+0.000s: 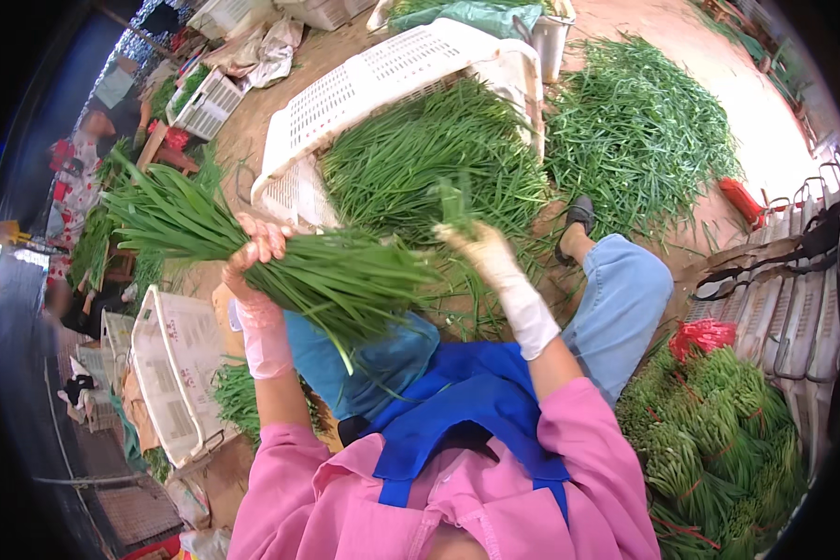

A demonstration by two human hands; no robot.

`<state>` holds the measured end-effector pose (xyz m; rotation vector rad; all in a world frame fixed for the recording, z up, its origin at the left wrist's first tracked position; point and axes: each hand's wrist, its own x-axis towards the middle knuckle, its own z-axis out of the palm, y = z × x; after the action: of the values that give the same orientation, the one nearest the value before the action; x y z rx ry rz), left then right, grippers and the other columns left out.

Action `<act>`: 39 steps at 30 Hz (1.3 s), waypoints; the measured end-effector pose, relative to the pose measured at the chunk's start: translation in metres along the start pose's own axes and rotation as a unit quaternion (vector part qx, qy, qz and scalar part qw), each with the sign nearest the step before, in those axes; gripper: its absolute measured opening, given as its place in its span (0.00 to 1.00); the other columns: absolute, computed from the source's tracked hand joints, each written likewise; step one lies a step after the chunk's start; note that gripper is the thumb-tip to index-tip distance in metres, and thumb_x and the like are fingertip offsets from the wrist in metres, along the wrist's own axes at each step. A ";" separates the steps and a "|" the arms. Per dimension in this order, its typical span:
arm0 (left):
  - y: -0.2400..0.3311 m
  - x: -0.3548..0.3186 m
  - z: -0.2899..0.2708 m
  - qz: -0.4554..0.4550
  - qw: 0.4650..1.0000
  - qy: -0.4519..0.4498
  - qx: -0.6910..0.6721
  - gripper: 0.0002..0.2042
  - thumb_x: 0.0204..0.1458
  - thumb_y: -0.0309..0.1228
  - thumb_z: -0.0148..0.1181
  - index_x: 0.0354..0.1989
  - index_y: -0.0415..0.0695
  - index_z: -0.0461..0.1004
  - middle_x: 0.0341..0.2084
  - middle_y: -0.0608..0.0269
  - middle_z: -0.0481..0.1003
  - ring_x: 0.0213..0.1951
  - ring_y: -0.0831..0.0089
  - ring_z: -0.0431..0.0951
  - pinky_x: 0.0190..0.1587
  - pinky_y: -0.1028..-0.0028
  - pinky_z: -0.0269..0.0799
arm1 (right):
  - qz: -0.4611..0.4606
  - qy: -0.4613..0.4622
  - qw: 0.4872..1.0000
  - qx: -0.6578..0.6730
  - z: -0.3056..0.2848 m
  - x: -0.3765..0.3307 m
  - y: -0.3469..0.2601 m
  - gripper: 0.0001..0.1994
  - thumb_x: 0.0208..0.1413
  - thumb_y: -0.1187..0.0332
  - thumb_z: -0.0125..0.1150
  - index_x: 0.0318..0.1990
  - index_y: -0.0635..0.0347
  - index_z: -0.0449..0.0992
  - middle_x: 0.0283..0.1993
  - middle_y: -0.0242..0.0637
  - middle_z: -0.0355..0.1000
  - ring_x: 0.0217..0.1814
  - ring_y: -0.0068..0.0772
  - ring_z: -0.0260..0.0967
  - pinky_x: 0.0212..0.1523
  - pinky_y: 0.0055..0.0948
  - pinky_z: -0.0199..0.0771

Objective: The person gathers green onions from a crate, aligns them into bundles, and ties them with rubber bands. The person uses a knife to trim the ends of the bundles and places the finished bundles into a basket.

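Observation:
My left hand (256, 247), in a thin clear glove, is wrapped round a thick bunch of garlic chives (336, 285), held across above my left thigh. Its long leaves spread out on both sides of the fist. Just right of the bunch is my gloved right hand (480, 250), fingers closed and slightly blurred. A few chive leaves (453, 201) stick up from its fingertips, smeared by motion. In front lies a large heap of loose chives (429, 159) inside a white plastic crate (373, 75) tipped on its side.
Another chive pile (635, 131) covers the floor at the far right. Tied bundles (719, 429) with red ties (703, 338) lie at my right, beside a metal slatted rack (784, 308). A white crate (172, 373) stands at my left. Another person (88, 159) sits at the far left.

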<state>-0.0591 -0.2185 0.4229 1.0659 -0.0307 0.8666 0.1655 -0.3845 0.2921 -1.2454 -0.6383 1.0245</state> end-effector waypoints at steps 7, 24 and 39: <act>-0.018 -0.009 0.025 -0.039 0.997 0.057 -0.019 0.13 0.40 0.27 0.54 0.35 0.42 0.60 0.16 0.69 0.61 0.24 0.73 0.64 0.46 0.68 0.61 | -0.043 -0.152 0.964 0.215 0.058 -0.008 -0.009 0.13 0.50 0.65 0.59 0.37 0.64 0.70 0.34 0.35 0.71 0.34 0.28 0.67 0.39 0.25 0.67; -0.028 -0.025 -0.063 -0.027 0.956 0.280 -0.083 0.09 0.50 0.32 0.52 0.36 0.41 0.70 0.29 0.62 0.73 0.35 0.70 0.72 0.48 0.70 0.65 | 0.075 -0.330 0.871 0.356 0.024 -0.041 0.001 0.22 0.50 0.61 0.58 0.50 0.63 0.64 0.36 0.32 0.69 0.34 0.23 0.65 0.31 0.21 0.66; -0.017 -0.037 -0.130 0.038 0.949 0.308 -0.048 0.08 0.48 0.31 0.51 0.33 0.41 0.70 0.30 0.60 0.71 0.37 0.70 0.71 0.42 0.69 0.68 | 0.105 -0.095 0.965 0.221 0.002 -0.047 0.005 0.23 0.52 0.55 0.55 0.50 0.62 0.66 0.39 0.36 0.70 0.39 0.25 0.67 0.39 0.25 0.68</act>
<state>-0.1221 -0.1442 0.3280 0.6693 0.4097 1.2249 0.1423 -0.4254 0.2942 -0.8395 -0.3940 1.3892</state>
